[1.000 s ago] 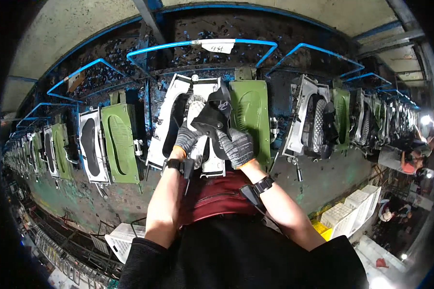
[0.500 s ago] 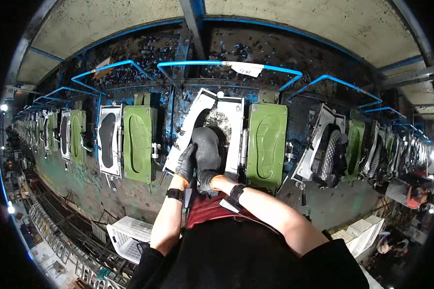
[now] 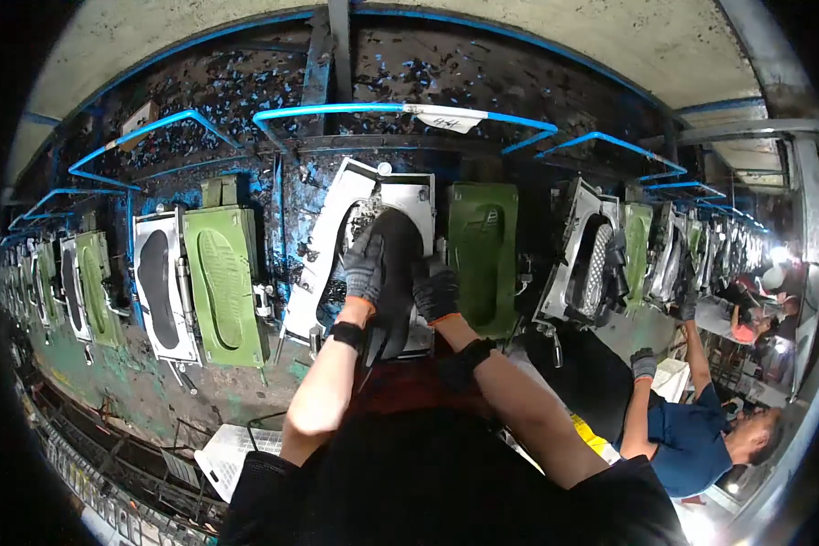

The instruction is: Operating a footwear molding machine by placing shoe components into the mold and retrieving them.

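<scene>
A dark shoe-shaped piece (image 3: 399, 238) lies with its rounded end up in a split white metal mould (image 3: 408, 193), whose two halves form a V. My left hand (image 3: 362, 270), in a dark glove with an orange cuff, presses its fingers along the left side of the piece. On the right side, my right hand (image 3: 435, 291), gloved alike, has its fingers bent against the edge. The two hands grip the piece between them. To the right, a green mould plate (image 3: 482, 273) with a sole-shaped hollow lies in shadow.
Another white mould (image 3: 159, 259) with a dark insert and a green plate (image 3: 221, 282) stand left. Blue bars (image 3: 337, 109) cross behind the moulds. A co-worker in a blue shirt (image 3: 682, 441) reaches in from the right, near another mould (image 3: 569, 246). A white crate (image 3: 227, 455) is lower left.
The view has shifted right. My right hand has moved up from the lower end of the piece to its right side. A co-worker has come in at right, and the nearby green plate is now shaded.
</scene>
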The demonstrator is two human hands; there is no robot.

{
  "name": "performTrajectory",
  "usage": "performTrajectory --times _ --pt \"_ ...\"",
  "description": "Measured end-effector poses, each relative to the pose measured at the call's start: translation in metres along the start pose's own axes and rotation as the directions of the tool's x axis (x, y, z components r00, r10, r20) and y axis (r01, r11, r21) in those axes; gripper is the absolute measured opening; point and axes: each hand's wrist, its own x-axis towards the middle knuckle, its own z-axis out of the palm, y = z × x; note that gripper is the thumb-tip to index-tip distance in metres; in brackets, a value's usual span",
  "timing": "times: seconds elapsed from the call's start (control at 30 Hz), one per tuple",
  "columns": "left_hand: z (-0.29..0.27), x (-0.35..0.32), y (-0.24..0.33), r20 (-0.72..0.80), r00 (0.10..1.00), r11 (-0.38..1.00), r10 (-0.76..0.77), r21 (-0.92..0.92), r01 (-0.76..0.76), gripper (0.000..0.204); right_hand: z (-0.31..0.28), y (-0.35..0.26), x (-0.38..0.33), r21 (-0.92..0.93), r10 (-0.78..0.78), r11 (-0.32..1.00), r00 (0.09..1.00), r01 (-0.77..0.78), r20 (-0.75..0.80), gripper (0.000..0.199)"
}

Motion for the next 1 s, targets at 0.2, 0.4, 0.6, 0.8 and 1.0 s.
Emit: performTrajectory --times 0.2,0.4,0.6,0.8,1.0 --pt "0.017 0.044 0.049 -0.016 0.905 0.878 -0.424 -0.252 0.407 0.056 -0.002 0.032 -0.005 -0.177 -0.163 0.971 0.987 0.160 -0.003 0.038" --pt "0.002 -0.054 0.033 -0.239 0.933 0.960 -0.268 0.011 0.279 0.046 -0.044 -0.034 0.008 -0.349 -0.115 0.893 0.893 0.285 0.434 0.039" --pt "-0.032 -0.101 0.067 0.353 0.933 0.676 -0.074 0.705 -0.213 0.058 -0.043 -0.114 0.063 -0.127 -0.528 -0.028 0.093 0.991 0.844 0.031" --pt "-0.128 -0.142 0.045 0.179 0.975 0.231 -0.135 0.962 -0.144 0.114 -0.060 -0.119 0.047 -0.298 -0.607 0.015 0.246 0.954 0.756 0.043" --pt "-0.156 -0.114 0.003 0.567 0.752 0.685 -0.337 0.695 -0.218 0.137 -0.021 -0.035 0.081 -0.345 -0.548 0.400 0.523 0.849 0.653 0.045"
